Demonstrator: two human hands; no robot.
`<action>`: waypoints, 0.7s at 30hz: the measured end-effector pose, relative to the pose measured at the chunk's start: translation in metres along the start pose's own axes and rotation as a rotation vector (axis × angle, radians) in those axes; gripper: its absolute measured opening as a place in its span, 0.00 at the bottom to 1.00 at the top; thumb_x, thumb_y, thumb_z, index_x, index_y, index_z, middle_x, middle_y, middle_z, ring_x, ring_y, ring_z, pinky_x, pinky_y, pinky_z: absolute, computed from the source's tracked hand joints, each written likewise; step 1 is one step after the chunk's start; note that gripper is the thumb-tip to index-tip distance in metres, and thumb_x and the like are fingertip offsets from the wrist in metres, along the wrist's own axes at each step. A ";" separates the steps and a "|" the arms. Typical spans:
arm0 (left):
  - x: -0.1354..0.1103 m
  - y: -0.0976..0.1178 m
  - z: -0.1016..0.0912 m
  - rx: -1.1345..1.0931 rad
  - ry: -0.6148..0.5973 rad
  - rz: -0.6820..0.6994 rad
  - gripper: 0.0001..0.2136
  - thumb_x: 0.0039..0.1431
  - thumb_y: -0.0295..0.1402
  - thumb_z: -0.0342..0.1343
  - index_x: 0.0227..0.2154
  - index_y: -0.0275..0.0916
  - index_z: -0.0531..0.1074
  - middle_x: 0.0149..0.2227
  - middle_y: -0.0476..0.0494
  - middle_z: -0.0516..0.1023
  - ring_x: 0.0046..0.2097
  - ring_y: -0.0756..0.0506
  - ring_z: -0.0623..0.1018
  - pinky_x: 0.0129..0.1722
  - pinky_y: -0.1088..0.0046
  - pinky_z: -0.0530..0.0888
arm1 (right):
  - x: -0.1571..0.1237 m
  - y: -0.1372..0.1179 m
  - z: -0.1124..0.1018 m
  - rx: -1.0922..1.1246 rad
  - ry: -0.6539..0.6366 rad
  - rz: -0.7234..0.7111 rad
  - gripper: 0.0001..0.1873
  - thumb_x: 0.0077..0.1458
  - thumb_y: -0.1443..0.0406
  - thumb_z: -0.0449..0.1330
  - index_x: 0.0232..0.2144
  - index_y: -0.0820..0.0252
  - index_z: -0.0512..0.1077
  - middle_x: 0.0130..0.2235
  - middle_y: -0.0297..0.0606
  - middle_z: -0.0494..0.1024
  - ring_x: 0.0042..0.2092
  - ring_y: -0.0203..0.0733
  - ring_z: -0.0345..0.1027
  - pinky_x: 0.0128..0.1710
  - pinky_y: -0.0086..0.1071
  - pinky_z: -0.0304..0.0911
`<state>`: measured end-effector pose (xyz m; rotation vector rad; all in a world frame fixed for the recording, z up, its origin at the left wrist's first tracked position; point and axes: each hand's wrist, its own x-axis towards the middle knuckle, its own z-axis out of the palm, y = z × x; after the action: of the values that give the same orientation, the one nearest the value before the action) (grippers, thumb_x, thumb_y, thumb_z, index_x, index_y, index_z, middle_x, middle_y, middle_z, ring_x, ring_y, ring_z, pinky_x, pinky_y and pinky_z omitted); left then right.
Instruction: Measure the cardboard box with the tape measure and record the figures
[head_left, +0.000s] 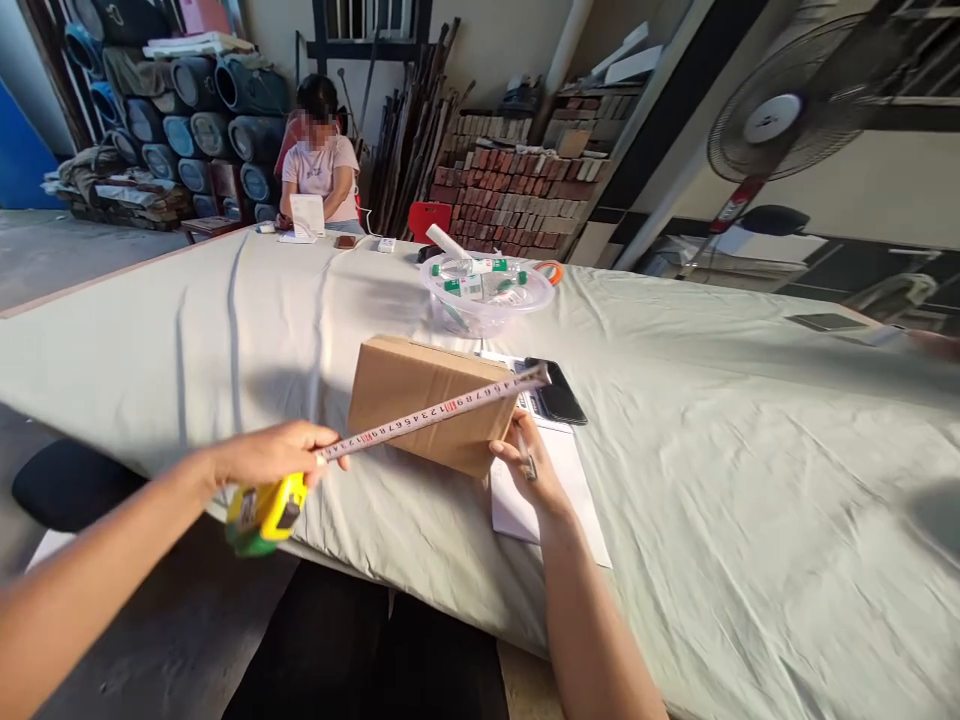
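My left hand [289,452] pinches the extended blade of a tape measure [420,418]. Its yellow and green case [266,512] hangs just below that hand, a little blurred. The blade slants up to the right across the front of a brown cardboard box [405,390], and its metal tip sits near the box's upper right corner. At the box's right end, my right hand [536,465] grips the lower corner. A pen [527,455] is tucked between its fingers. Paper sheets [581,500] lie under that hand, with a black phone [556,390] just behind.
Behind the box stands a clear plastic basin [480,312] with several bottles, beside an orange tape roll [551,272]. A person [321,170] sits at the far end of the cloth-covered table [712,450]. A fan [772,118] stands at right; a blurred hand [934,343] shows at the right edge.
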<state>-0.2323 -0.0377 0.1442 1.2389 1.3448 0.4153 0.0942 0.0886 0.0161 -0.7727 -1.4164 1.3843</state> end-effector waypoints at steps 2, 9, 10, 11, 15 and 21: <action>0.006 -0.014 0.031 -0.231 -0.026 0.022 0.11 0.54 0.32 0.56 0.40 0.36 0.74 0.24 0.49 0.72 0.25 0.49 0.70 0.26 0.74 0.67 | 0.003 0.004 0.002 0.032 0.050 -0.002 0.34 0.43 0.51 0.69 0.50 0.50 0.63 0.54 0.42 0.73 0.59 0.53 0.64 0.56 0.46 0.62; 0.037 -0.042 0.120 -0.720 0.039 0.124 0.11 0.51 0.34 0.61 0.38 0.36 0.73 0.22 0.51 0.70 0.27 0.49 0.71 0.29 0.74 0.67 | 0.002 -0.008 0.008 0.154 0.091 0.061 0.45 0.45 0.50 0.66 0.63 0.48 0.55 0.57 0.44 0.72 0.58 0.56 0.65 0.47 0.47 0.70; 0.039 -0.042 0.126 -0.734 0.043 0.118 0.11 0.51 0.34 0.61 0.38 0.36 0.73 0.22 0.51 0.70 0.27 0.49 0.72 0.29 0.74 0.67 | 0.001 -0.010 0.008 0.169 0.096 0.068 0.45 0.45 0.50 0.65 0.63 0.48 0.55 0.56 0.43 0.72 0.58 0.56 0.65 0.45 0.47 0.71; 0.041 -0.042 0.130 -0.737 0.048 0.112 0.12 0.51 0.34 0.60 0.38 0.36 0.73 0.22 0.51 0.70 0.27 0.49 0.72 0.29 0.74 0.67 | 0.001 -0.011 0.007 0.183 0.106 0.072 0.45 0.46 0.50 0.65 0.63 0.47 0.56 0.56 0.43 0.73 0.58 0.56 0.65 0.44 0.47 0.71; 0.040 -0.041 0.135 -0.666 0.096 0.103 0.12 0.51 0.35 0.60 0.38 0.37 0.72 0.22 0.51 0.69 0.28 0.48 0.71 0.30 0.73 0.67 | 0.000 -0.014 0.005 0.212 0.143 0.094 0.42 0.46 0.50 0.64 0.62 0.48 0.59 0.54 0.42 0.74 0.56 0.57 0.66 0.42 0.47 0.72; 0.035 -0.040 0.137 -0.612 0.133 0.117 0.12 0.53 0.36 0.59 0.39 0.37 0.73 0.24 0.51 0.69 0.30 0.48 0.71 0.32 0.71 0.69 | 0.000 -0.016 0.005 0.234 0.121 0.131 0.35 0.46 0.47 0.62 0.55 0.53 0.67 0.56 0.48 0.73 0.53 0.60 0.70 0.38 0.48 0.72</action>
<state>-0.1193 -0.0808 0.0613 0.7863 1.1325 0.9273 0.0928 0.0841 0.0318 -0.7921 -1.1033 1.5447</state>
